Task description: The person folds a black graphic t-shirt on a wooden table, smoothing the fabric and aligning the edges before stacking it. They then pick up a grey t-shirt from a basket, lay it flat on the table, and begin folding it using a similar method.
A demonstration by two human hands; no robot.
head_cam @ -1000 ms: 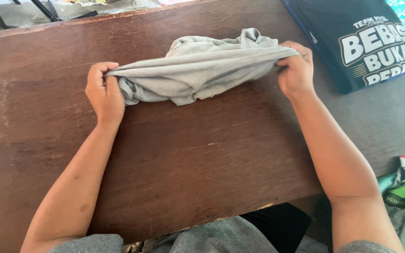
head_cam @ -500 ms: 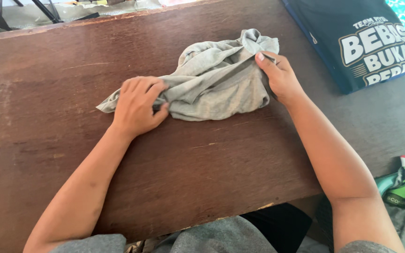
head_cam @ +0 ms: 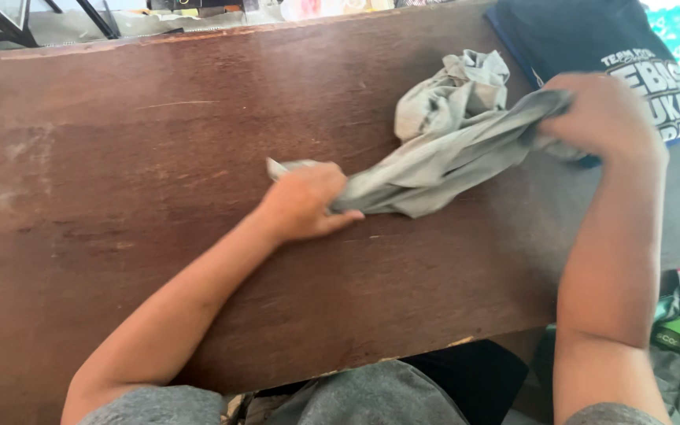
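Both hands' fingers clenched on grey cloth (head_cam: 442, 149), left hand (head_cam: 304, 203), right hand (head_cam: 604, 118), brown table (head_cam: 120, 157)

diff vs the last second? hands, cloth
Both hands shifted toward the person's right: the right hand dragged its end of the grey garment over the dark printed shirt, and the left hand followed to mid-table. The garment went from stretched flat to twisted. Both grips and the wooden table are unchanged.

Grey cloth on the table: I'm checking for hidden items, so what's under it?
Only the brown wooden table shows around the grey cloth. The left hand and right hand grip it; beneath it is covered.
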